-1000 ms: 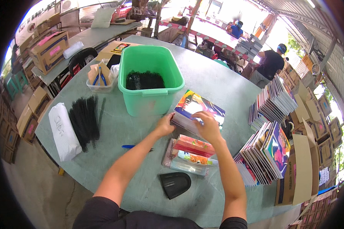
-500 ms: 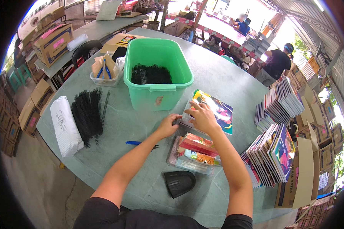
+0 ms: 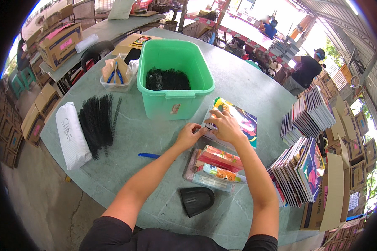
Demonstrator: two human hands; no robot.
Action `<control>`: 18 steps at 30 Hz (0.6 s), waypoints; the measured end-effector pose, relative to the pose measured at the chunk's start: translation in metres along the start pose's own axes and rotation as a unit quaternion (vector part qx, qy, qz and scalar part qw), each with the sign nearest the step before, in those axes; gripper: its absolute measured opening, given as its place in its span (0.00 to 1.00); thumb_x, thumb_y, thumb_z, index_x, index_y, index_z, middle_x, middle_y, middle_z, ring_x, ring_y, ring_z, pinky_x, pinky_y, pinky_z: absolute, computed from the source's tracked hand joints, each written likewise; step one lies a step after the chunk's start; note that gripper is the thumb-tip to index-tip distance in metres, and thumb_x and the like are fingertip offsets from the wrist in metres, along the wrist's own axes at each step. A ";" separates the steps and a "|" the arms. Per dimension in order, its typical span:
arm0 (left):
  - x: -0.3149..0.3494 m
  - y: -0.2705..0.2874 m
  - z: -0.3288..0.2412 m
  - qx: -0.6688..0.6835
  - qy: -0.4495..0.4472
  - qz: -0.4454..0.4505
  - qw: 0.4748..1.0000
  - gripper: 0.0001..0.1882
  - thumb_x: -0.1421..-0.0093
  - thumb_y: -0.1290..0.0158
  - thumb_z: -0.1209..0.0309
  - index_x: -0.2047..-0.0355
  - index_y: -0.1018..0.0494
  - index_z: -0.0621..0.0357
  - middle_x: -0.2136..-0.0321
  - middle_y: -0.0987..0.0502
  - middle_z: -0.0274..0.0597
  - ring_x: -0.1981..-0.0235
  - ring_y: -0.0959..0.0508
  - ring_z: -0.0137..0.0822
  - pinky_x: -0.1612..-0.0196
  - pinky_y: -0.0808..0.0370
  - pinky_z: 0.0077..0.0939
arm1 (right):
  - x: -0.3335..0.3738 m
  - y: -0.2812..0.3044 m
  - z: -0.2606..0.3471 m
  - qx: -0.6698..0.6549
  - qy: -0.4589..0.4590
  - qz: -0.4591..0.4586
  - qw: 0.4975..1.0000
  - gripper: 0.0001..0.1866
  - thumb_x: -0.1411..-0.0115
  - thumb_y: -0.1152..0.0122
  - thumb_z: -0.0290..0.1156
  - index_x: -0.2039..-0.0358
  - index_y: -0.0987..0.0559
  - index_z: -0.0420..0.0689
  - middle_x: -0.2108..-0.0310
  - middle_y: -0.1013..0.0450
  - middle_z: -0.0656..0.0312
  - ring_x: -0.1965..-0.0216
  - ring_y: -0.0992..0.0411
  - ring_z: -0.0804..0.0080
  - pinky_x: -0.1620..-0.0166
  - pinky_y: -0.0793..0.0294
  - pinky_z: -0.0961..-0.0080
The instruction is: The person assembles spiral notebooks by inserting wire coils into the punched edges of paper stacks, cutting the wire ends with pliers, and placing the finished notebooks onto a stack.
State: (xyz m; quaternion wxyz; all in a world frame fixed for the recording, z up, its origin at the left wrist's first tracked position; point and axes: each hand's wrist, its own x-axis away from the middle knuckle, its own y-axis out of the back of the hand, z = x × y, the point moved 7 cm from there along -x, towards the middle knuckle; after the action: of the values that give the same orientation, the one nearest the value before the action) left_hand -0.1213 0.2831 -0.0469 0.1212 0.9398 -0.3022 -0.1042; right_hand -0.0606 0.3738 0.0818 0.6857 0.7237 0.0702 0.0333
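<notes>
A notebook with a colourful cover [image 3: 246, 121] lies on the table in front of me, beside the green tub [image 3: 176, 102]. My left hand [image 3: 188, 136] is at the notebook's left edge, thumb and forefinger pinched together; what they hold is too small to make out. Over the same edge bends my right hand [image 3: 225, 128], its fingers curled down onto the notebook and close to my left fingertips. Black spiral coils [image 3: 167, 80] lie inside the tub. More loose coils [image 3: 97, 123] are spread on the table at the left. A blue-handled tool [image 3: 148, 155] is partly hidden by my left forearm.
Clear-wrapped packs [image 3: 222, 161] and a black rounded block [image 3: 197, 201] lie near me. Spiral notebooks [image 3: 295, 171] stand stacked at right by an open carton [image 3: 333, 192]. At left are a white package [image 3: 73, 136] and a plastic box [image 3: 115, 86] holding blue-handled pliers. People work farther back.
My left hand has shifted slightly right, its fingertips now closer to my right hand at the notebook's edge. My right fingers have drawn in more. The view has shifted slightly.
</notes>
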 end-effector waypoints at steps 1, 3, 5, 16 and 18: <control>0.000 0.000 -0.001 -0.013 0.003 -0.003 1.000 0.27 0.44 0.44 0.50 0.59 0.27 0.66 0.61 0.24 0.47 0.60 0.24 0.35 0.57 0.28 0.28 | 0.000 -0.001 -0.001 -0.001 0.001 0.000 1.000 0.22 0.56 0.34 0.32 0.57 0.22 0.61 0.44 0.36 0.63 0.51 0.32 0.54 0.52 0.26 0.64; 0.001 -0.001 -0.002 -0.014 -0.004 -0.006 1.000 0.28 0.45 0.45 0.49 0.60 0.27 0.66 0.62 0.24 0.47 0.61 0.24 0.35 0.57 0.28 0.29 | 0.001 0.000 0.000 -0.008 0.005 -0.006 1.000 0.21 0.55 0.36 0.29 0.57 0.21 0.59 0.45 0.35 0.62 0.51 0.32 0.54 0.52 0.26 0.65; 0.000 -0.001 -0.002 -0.008 -0.004 -0.002 1.000 0.28 0.45 0.45 0.49 0.59 0.27 0.66 0.62 0.24 0.48 0.61 0.24 0.35 0.57 0.28 0.29 | 0.002 0.002 -0.002 -0.036 0.018 -0.024 0.999 0.21 0.54 0.39 0.27 0.57 0.22 0.56 0.47 0.33 0.60 0.52 0.31 0.53 0.53 0.26 0.65; 0.032 0.010 -0.096 0.366 0.041 -0.010 0.930 0.34 0.45 0.42 0.55 0.46 0.38 0.65 0.50 0.30 0.51 0.52 0.27 0.43 0.52 0.29 0.40 | 0.122 0.168 -0.023 -0.503 -0.088 -0.506 0.695 0.24 0.47 0.49 0.19 0.48 0.32 0.40 0.61 0.26 0.61 0.67 0.26 0.76 0.65 0.26 0.81; 0.048 0.003 -0.127 0.547 0.088 0.060 0.830 0.35 0.46 0.41 0.57 0.44 0.41 0.62 0.50 0.31 0.47 0.52 0.27 0.41 0.53 0.28 0.40 | 0.145 0.164 0.002 -0.679 -0.002 -0.521 0.517 0.24 0.47 0.47 0.18 0.47 0.34 0.37 0.59 0.27 0.59 0.59 0.28 0.74 0.56 0.27 0.80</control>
State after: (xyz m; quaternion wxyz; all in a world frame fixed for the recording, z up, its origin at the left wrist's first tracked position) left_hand -0.0504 0.2731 0.0682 -0.3811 0.8372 -0.3541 0.1687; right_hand 0.0921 0.3854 0.2387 0.8633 -0.1278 0.3898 -0.2941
